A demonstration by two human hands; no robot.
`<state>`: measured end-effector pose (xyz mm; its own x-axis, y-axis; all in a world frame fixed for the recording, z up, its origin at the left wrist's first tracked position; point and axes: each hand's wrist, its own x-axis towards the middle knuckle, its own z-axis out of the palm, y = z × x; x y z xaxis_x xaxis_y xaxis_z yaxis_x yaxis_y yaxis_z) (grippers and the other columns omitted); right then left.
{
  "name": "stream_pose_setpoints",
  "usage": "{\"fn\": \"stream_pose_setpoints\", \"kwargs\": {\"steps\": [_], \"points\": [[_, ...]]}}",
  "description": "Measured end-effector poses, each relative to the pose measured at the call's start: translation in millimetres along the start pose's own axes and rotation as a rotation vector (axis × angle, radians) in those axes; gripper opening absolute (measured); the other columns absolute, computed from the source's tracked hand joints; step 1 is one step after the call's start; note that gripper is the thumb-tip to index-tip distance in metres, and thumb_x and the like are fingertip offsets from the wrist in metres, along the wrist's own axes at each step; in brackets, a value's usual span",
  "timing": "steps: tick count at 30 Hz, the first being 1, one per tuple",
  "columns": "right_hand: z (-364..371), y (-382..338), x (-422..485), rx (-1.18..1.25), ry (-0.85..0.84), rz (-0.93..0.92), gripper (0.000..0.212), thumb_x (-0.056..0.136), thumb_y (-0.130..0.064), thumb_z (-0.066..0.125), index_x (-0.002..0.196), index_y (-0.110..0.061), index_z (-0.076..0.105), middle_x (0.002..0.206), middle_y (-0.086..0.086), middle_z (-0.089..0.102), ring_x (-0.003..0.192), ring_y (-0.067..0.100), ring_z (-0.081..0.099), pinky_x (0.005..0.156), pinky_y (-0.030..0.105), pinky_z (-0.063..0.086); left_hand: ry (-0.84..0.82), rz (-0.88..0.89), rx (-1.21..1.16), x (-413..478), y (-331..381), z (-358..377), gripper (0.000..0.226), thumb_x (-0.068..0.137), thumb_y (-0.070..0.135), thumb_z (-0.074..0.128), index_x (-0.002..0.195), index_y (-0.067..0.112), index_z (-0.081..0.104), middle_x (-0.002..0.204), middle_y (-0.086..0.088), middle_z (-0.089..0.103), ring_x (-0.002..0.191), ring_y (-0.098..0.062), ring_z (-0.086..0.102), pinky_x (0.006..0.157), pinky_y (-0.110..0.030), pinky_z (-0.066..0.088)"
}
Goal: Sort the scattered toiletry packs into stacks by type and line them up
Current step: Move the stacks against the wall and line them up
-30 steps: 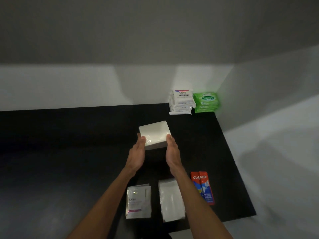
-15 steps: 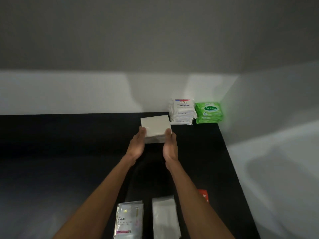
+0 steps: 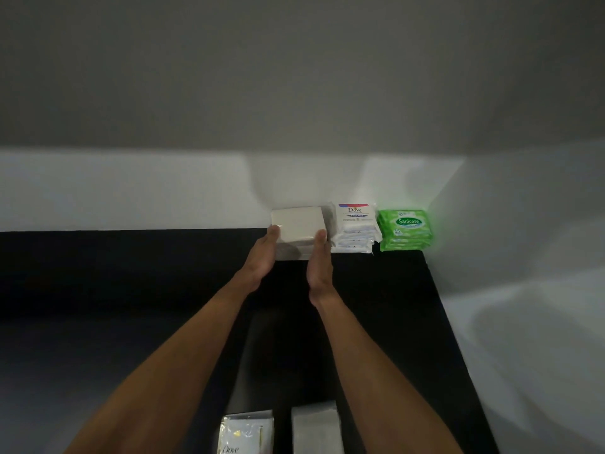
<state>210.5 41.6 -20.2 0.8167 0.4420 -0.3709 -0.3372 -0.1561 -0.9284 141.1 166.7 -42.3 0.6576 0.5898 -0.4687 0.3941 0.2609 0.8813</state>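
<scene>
white plain packs (image 3: 298,222) were pressed between the flat, straight-fingered left hand (image 3: 260,260) and right hand (image 3: 319,267), squared up beside the dove stack (image 3: 355,224), likely extending the line.

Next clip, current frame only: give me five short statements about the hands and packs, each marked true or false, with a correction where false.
1. The left hand and right hand press the plain white stack between them. True.
2. The Dove stack stands between the plain white stack and the green Sanicare stack. True.
3. The green Sanicare stack is farthest from the wall corner. False: it sits in the corner.
4. The table top is white. False: it is black.
5. A toothpaste box lies at the near edge. False: only a Dove sachet and a white pack show there.
</scene>
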Motion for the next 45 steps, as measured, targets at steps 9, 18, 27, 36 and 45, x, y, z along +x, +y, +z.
{"fn": "stream_pose_setpoints", "kwargs": {"steps": [9,18,27,36,45], "points": [[12,4,34,0.158,-0.022,0.032,0.062,0.110,-0.064,0.022,0.159,-0.030,0.042,0.142,-0.003,0.058,0.113,0.000,0.057,0.085,0.018,0.046,-0.028,-0.010,-0.034,53,-11,-9,0.102,0.069,0.101,0.049,0.143,0.032,0.062,0.137,0.004,0.069,0.130,-0.020,0.063,0.120,-0.050,0.041],[12,10,33,0.177,0.041,-0.012,0.064,0.106,-0.071,0.034,0.158,-0.035,0.046,0.150,-0.008,0.058,0.135,0.011,0.056,0.109,0.028,0.045,-0.047,-0.033,-0.162,53,-8,-5,0.104,0.067,0.100,0.054,0.147,0.035,0.058,0.136,0.003,0.071,0.129,-0.020,0.064,0.119,-0.048,0.040],[5,14,29,0.114,0.057,-0.012,0.060,0.106,-0.069,0.037,0.156,-0.038,0.048,0.149,-0.009,0.055,0.133,0.011,0.051,0.102,0.026,0.041,-0.014,0.016,-0.041,35,-25,11,0.110,0.071,0.106,0.035,0.162,0.045,0.030,0.163,0.003,0.045,0.150,-0.023,0.042,0.127,-0.054,0.028],[-5,10,28,0.123,0.030,0.047,0.062,0.108,-0.065,0.037,0.161,-0.032,0.042,0.153,-0.003,0.052,0.133,0.014,0.049,0.100,0.025,0.041,-0.015,0.020,-0.008,34,-21,16,0.109,0.069,0.108,0.033,0.157,0.043,0.042,0.159,0.001,0.052,0.146,-0.025,0.048,0.125,-0.055,0.032],[0,3,29,0.154,-0.022,0.079,0.061,0.109,-0.065,0.034,0.161,-0.034,0.040,0.142,-0.005,0.052,0.113,0.007,0.053,0.090,0.026,0.044,-0.022,0.047,-0.010,30,-11,12,0.122,0.061,0.110,0.032,0.157,0.037,0.044,0.156,-0.003,0.053,0.143,-0.026,0.049,0.124,-0.054,0.033]]}}
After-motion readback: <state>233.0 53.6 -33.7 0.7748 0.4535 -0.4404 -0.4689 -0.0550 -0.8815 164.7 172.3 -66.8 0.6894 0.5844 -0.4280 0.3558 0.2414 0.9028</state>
